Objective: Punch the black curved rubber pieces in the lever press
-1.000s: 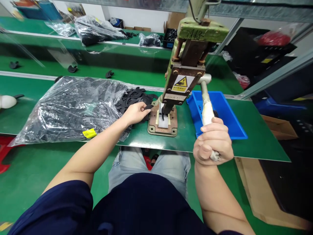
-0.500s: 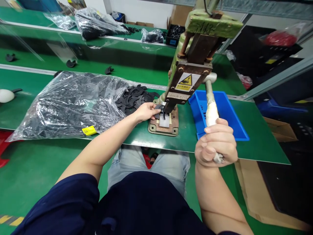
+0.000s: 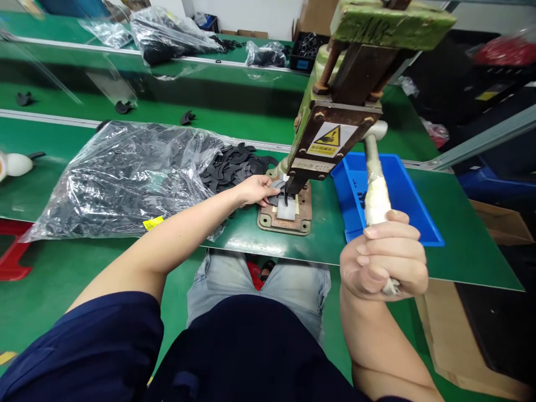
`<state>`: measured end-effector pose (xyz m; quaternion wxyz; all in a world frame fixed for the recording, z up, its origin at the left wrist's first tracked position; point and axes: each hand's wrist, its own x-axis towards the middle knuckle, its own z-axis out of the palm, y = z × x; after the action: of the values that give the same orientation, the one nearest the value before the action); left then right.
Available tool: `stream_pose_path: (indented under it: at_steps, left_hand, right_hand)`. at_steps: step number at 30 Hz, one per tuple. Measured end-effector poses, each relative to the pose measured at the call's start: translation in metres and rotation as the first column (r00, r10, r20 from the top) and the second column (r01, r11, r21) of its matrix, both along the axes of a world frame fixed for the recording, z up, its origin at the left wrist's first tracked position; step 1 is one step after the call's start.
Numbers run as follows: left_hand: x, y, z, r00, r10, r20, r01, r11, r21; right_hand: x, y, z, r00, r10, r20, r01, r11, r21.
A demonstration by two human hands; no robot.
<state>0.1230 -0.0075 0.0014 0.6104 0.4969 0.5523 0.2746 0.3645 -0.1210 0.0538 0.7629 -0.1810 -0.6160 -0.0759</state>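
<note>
A green hand press (image 3: 335, 111) stands on the green bench, its rusty base plate (image 3: 286, 219) under the punch. My left hand (image 3: 254, 190) pinches a flat black curved piece (image 3: 277, 185) and holds it on the base right under the punch tip. My right hand (image 3: 383, 257) is closed in a fist around the press's tape-wrapped lever handle (image 3: 376, 192), near the bench's front edge. A pile of loose black pieces (image 3: 234, 165) lies just behind my left hand, spilling from a big clear plastic bag (image 3: 121, 176).
A blue plastic bin (image 3: 402, 192) sits right of the press. Further bags of black parts (image 3: 167, 36) and stray pieces lie on the green belts behind. A white object (image 3: 17, 164) rests at the far left. Cardboard (image 3: 456, 340) lies on the floor at right.
My left hand carried a black piece from the pile to the press base and now holds it under the punch. My right hand stays on the lever; the camera has leaned closer.
</note>
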Motion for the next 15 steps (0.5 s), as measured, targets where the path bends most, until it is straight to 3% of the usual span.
stream_pose_path:
  at_steps: [6, 10, 15]
  left_hand:
    - [0.004, 0.007, 0.008, 0.997, -0.027, -0.077, 0.017, 0.991, -0.132]
    - [0.006, 0.006, 0.015, 0.997, -0.056, -0.045, 0.043, 0.968, -0.249]
    - [0.005, 0.002, 0.011, 1.0, -0.009, -0.001, 0.009, 0.968, -0.25]
  right_hand:
    - [0.001, 0.001, 0.0, 1.0, 0.005, 0.011, -0.005, 1.0, 0.013]
    - [-0.002, 0.001, -0.002, 0.999, -0.036, -0.016, 0.037, 0.999, 0.024]
    - [0.0, 0.003, 0.003, 0.999, -0.038, 0.01, 0.037, 0.999, 0.021]
